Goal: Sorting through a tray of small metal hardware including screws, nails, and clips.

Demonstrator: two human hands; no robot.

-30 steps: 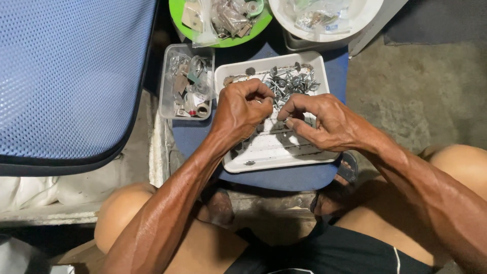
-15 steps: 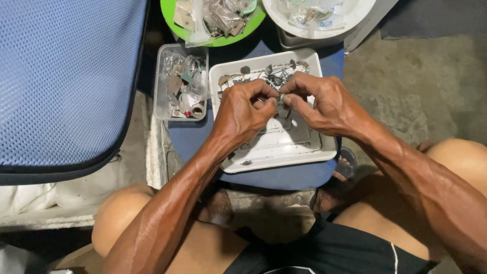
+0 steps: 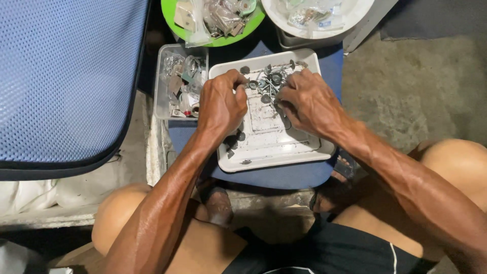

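Two hands [image 3: 264, 101] in white tray [image 3: 274, 158], picking screws [image 3: 271, 81]

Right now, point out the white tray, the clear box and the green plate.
white tray [image 3: 284, 157]: head view, bare near rim.
clear box [image 3: 161, 83]: head view, left wall.
green plate [image 3: 170, 18]: head view, bare left edge.

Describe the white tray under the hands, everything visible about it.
The white tray is a shallow rectangle with rounded corners and a raised rim, plastic by its look, its floor scuffed and stained. It lies flat on a blue seat, slightly skewed, beside a clear plastic box. A heap of metal screws with washers sits at its far end; a few dark pieces lie near the left rim. The left hand and the right hand are over it, fingers among the screws.
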